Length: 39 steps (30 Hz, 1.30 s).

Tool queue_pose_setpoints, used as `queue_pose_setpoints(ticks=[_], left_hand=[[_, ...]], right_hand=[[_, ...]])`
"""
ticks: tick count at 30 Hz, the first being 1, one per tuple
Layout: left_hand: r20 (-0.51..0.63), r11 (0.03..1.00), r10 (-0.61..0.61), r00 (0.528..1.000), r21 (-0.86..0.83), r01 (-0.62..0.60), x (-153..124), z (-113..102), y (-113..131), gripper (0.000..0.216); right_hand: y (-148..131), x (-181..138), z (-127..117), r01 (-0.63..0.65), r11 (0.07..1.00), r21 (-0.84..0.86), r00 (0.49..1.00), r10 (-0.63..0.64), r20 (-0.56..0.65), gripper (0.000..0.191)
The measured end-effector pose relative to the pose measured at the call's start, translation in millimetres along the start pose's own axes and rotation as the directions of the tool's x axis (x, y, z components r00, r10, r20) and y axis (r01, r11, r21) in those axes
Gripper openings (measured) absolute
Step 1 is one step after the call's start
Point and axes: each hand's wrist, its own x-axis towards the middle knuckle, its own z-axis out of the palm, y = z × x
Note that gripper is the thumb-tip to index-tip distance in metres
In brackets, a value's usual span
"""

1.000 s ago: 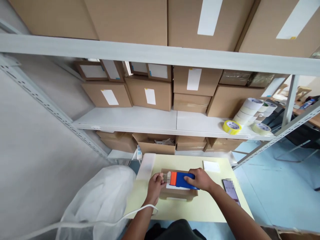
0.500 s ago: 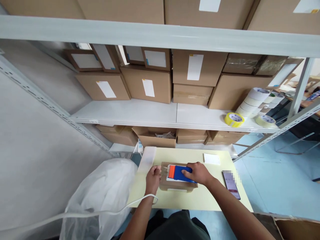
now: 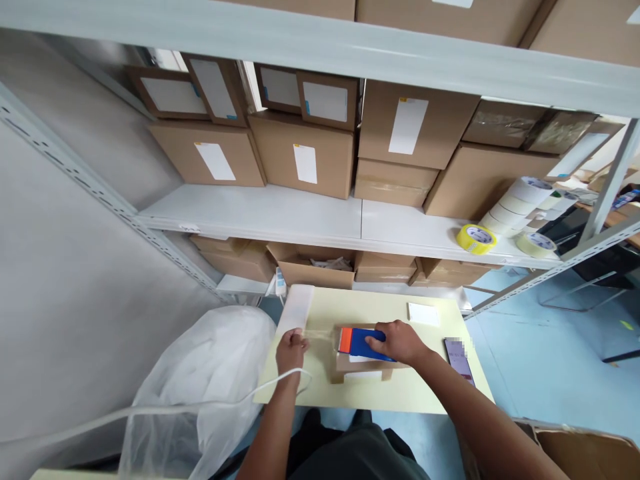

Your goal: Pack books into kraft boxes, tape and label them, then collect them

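Observation:
On the pale yellow table (image 3: 320,397) lies a small brown cardboard box (image 3: 345,365) with white labels. A flat blue thing with an orange end (image 3: 363,343) rests over its top; its exact kind is unclear. My right hand (image 3: 400,341) grips the blue part from the right, thumb on top. Left of the box, my left hand (image 3: 291,350) is closed in a pinch. A clear strip, like tape (image 3: 319,333), stretches from its fingers to the box's left end. A white cable (image 3: 260,387) passes across my left wrist.
A phone (image 3: 459,360) and a white card (image 3: 423,313) lie on the table's right side. Behind it, shelving (image 3: 300,223) holds boxes and tape rolls (image 3: 476,239). White plastic wrapping (image 3: 200,360) bulges at the left; an open carton (image 3: 585,453) stands at the lower right.
My left hand has moved left, away from the box, and the clear strip now spans the gap. The box sits slightly further right in view; my right hand keeps its grip.

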Motion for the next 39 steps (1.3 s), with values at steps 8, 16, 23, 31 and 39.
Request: queue_pose_setpoints(ticks=[8,16,23,31,39], left_hand=[[0.089,0.988,-0.092,0.992,-0.115,0.102,-11.1,-22.8,2.3,0.04],[0.143,0.963,-0.149,0.978,-0.204,0.177,-39.0,-28.6,8.1,0.045],[0.199,0.966,-0.215,0.956,-0.098,0.238,-34.7,-18.1,-5.7,0.052],[0.269,0.968,-0.223,0.937,-0.052,0.246,-24.2,0.1,-16.4,0.054],[0.259,0.961,-0.251,0.933,-0.051,0.272,-27.6,9.6,-23.3,0.047]], right_hand=[[12.9,-3.8,7.6,-0.007,0.994,0.109,0.999,0.012,-0.047,0.033],[42.7,-11.0,12.0,0.073,0.845,0.53,0.997,-0.048,-0.062,0.045],[60.6,-13.5,18.5,0.115,0.746,0.656,0.992,-0.053,-0.114,0.048],[73.5,-15.6,12.4,0.095,0.719,0.688,0.992,-0.014,-0.123,0.05],[83.3,-12.2,14.4,0.087,0.725,0.683,0.99,0.013,-0.14,0.047]])
